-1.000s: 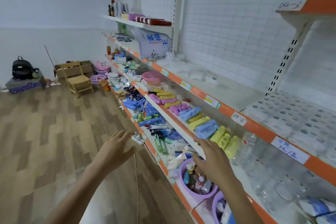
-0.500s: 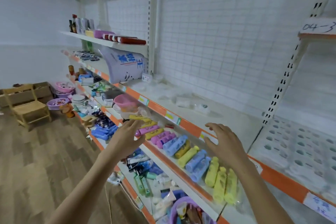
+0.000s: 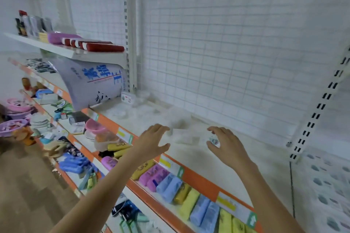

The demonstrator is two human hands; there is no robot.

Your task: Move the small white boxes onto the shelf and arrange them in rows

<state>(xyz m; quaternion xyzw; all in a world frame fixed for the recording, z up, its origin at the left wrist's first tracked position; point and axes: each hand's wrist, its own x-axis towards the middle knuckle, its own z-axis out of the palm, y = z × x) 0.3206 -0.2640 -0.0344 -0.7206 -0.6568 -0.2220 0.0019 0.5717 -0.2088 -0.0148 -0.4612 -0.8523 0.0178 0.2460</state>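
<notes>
Both hands were extended over the white shelf [image 3: 217,159], above its orange front edge. The left hand [image 3: 151,143] was open, fingers spread and lightly bent, holding nothing. The right hand [image 3: 227,144] was likewise open, fingers and thumb curved in a wide arc, gripping nothing.

The small white boxes [image 3: 182,135] lay on the shelf between the two hands, just beyond the fingertips and towards the wire grid back panel [image 3: 236,53]. They were blurred, and their number and arrangement could not be determined. One small box with a printed face [image 3: 213,141] sat just beside the right thumb; whether thumb and box touched could not be told. The left fingertips were near the left edge of the group, contact not established.

Further pale items [image 3: 132,108] lay at the left rear of the same shelf, well apart from the hands, next to a large printed sack [image 3: 94,83]. On the shelf below, coloured packets [image 3: 170,185] lay side by side.
</notes>
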